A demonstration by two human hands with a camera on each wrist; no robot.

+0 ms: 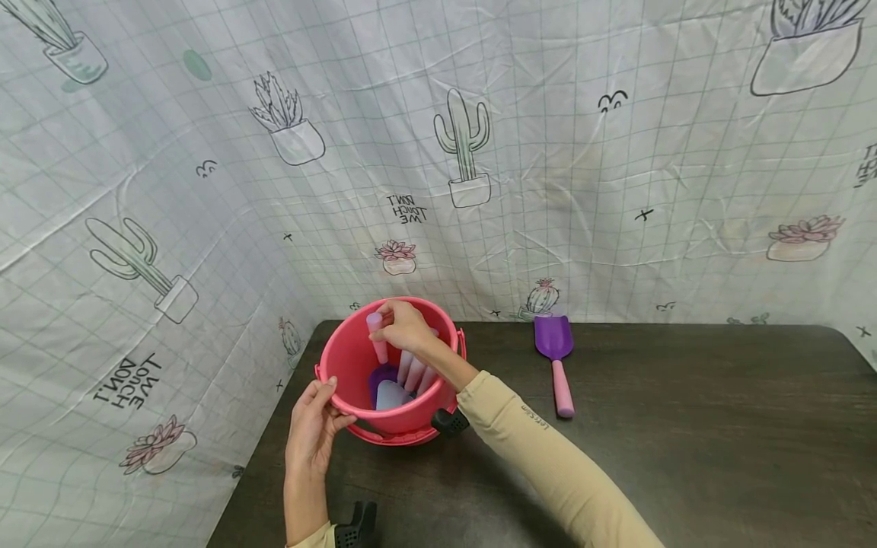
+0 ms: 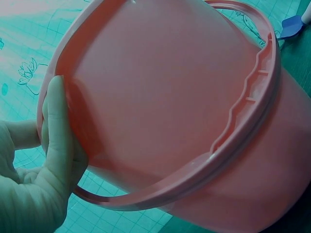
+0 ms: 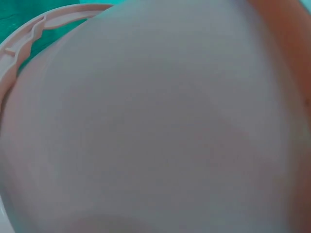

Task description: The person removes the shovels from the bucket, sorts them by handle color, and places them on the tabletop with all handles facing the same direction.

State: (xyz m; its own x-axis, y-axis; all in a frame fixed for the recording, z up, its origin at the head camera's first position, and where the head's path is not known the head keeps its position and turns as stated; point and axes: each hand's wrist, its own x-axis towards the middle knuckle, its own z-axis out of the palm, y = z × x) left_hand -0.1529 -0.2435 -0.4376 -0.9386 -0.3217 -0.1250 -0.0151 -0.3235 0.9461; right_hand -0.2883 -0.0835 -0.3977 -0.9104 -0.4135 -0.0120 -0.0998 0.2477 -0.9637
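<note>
A pink bucket [image 1: 404,423] stands at the table's back left corner. My left hand [image 1: 314,422] grips its rim on the left, thumb at the edge; the left wrist view shows the same hand [image 2: 43,165] against the bucket wall [image 2: 160,92]. Reaching in over the rim, my right hand [image 1: 407,327] pinches the upper part of an upright pink handle [image 1: 380,352]. Below it in the bucket lie a purple blade [image 1: 379,380] and a pale bluish blade [image 1: 390,396]; several more pale pink handles [image 1: 411,373] lean beside them. Only the bucket's outer wall fills the right wrist view.
A toy shovel with a purple blade [image 1: 553,339] and pink handle lies on the dark table [image 1: 699,426], right of the bucket. The bucket's handle [image 2: 243,109] hangs down its near side. A cactus-print cloth [image 1: 548,167] rises behind and to the left.
</note>
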